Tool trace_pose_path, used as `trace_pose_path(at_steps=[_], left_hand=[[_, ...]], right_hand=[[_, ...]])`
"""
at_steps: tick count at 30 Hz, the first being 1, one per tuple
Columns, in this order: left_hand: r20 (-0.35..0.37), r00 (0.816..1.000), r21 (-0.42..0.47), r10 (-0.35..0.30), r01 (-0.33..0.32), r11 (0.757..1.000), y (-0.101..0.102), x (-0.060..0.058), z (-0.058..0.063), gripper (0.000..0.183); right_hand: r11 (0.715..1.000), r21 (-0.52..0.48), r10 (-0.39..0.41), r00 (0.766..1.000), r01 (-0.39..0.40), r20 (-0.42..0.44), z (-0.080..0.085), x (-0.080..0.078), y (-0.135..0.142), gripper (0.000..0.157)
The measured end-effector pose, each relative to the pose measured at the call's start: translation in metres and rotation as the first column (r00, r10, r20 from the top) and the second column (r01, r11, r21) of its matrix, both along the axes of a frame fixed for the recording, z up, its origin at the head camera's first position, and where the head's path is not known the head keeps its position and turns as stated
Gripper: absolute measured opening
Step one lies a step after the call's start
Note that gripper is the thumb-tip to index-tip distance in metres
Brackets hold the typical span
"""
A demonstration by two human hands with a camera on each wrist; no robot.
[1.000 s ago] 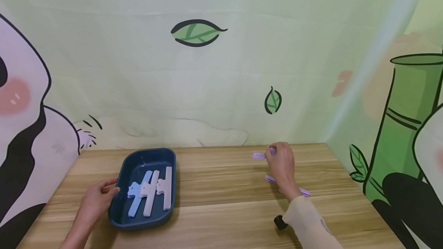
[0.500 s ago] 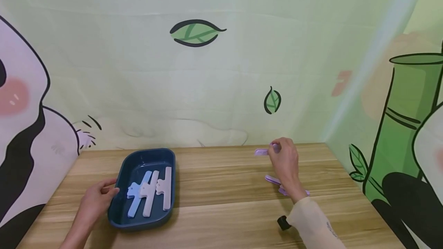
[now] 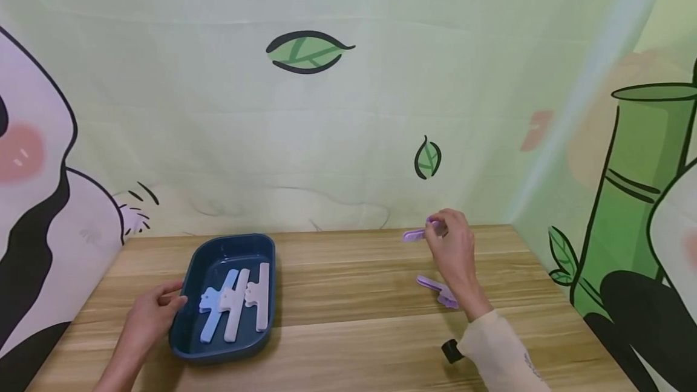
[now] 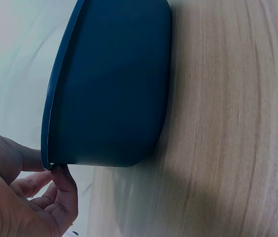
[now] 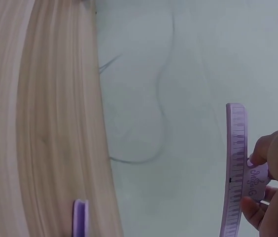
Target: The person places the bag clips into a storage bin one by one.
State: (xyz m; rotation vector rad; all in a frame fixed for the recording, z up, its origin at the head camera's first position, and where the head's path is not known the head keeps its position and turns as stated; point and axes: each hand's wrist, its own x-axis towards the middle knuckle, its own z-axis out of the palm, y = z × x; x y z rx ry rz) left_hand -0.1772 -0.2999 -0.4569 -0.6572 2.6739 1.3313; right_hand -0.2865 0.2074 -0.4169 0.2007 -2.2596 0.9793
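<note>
Up off the table (image 3: 348,283), near its far edge, hangs a purple clip (image 5: 236,158), my right grip (image 3: 454,244) pinching its short tab: light, stiff, slightly slippery, I'd judge, so that tab suits; my left grip (image 3: 149,312) pinches the blue tray (image 4: 109,84) by its rim.

A long purple clip (image 5: 237,153) seems lifted, near the table's (image 3: 348,295) back edge; a deep blue tray (image 4: 109,89) sits flat near the left edge.
</note>
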Motion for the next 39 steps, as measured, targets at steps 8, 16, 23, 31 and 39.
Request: trace_pose_path(at_steps=[8,16,23,31,39], left_hand=[[-0.008,1.0,-0.001,0.0,0.0,1.0,0.0,0.001,0.0,0.048],[-0.04,0.999,-0.033,-0.022,0.021,0.999,0.0,0.004,0.001,0.048],[-0.068,0.997,-0.032,-0.028,0.026,0.999,-0.001,0.004,0.0,0.046],[-0.076,0.997,-0.022,-0.027,0.025,0.999,-0.001,0.003,0.0,0.046],[-0.094,0.994,-0.047,-0.048,0.044,0.998,-0.003,0.005,0.0,0.046]], right_hand=[[1.0,-0.006,0.02,0.999,-0.02,-0.035,0.007,0.003,0.002,0.011],[0.999,-0.011,0.048,0.998,-0.049,-0.047,0.009,0.005,0.001,0.011],[0.996,0.007,0.086,0.995,-0.086,-0.041,0.011,0.008,-0.002,0.011],[0.992,0.012,0.126,0.99,-0.126,-0.063,0.009,0.009,-0.005,0.012],[0.985,0.035,0.173,0.981,-0.171,-0.083,0.006,0.011,-0.011,0.012]])
